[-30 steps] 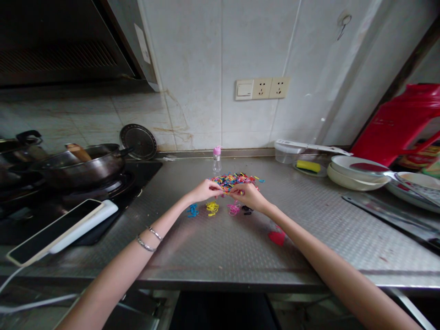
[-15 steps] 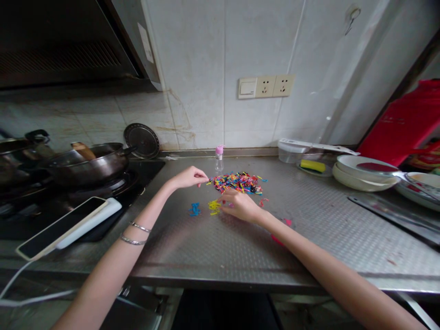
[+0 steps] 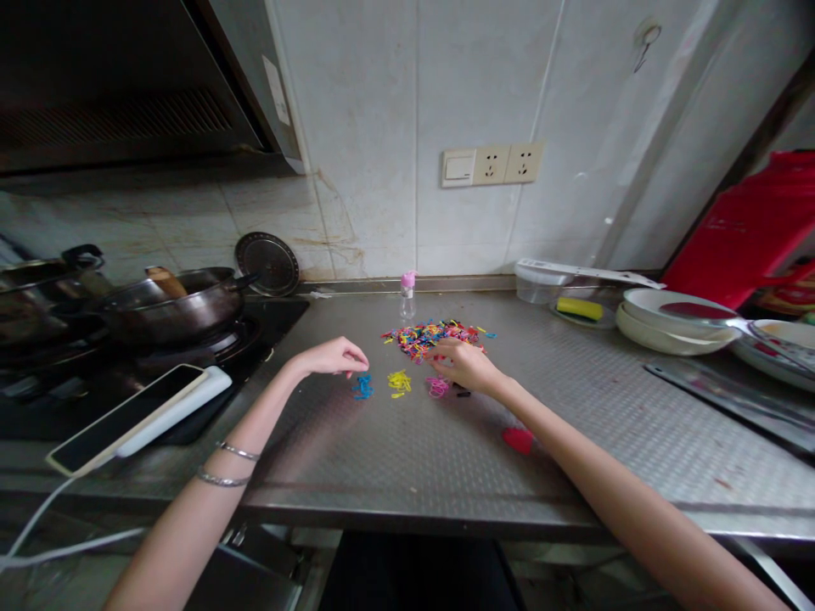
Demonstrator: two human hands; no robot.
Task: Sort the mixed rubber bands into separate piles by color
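Small multicoloured bands lie in a heap (image 3: 417, 339) on the metal counter (image 3: 382, 450). In front of it are small piles: blue (image 3: 362, 388), yellow (image 3: 399, 382) and pink (image 3: 438, 387), plus a few black pieces (image 3: 463, 393). My left hand (image 3: 337, 356) is just above the blue pile, its fingertips pinched together; whatever is between them is too small to make out. My right hand (image 3: 462, 361) hovers at the front right of the heap, above the pink pile, fingers bent down, with the thumb and fingertips partly hidden against the bands.
A small bottle with a pink cap (image 3: 407, 293) stands behind the heap. A red piece (image 3: 518, 440) lies beside my right forearm. At left are a phone (image 3: 127, 416), a stove and a pan (image 3: 178, 310); at right, a yellow sponge (image 3: 579, 309), bowls (image 3: 675, 335) and a red thermos (image 3: 739, 229).
My left hand has moved from the heap's left edge toward me, to the blue pile. My right hand has shifted right, off the yellow pile, uncovering the pink pile.
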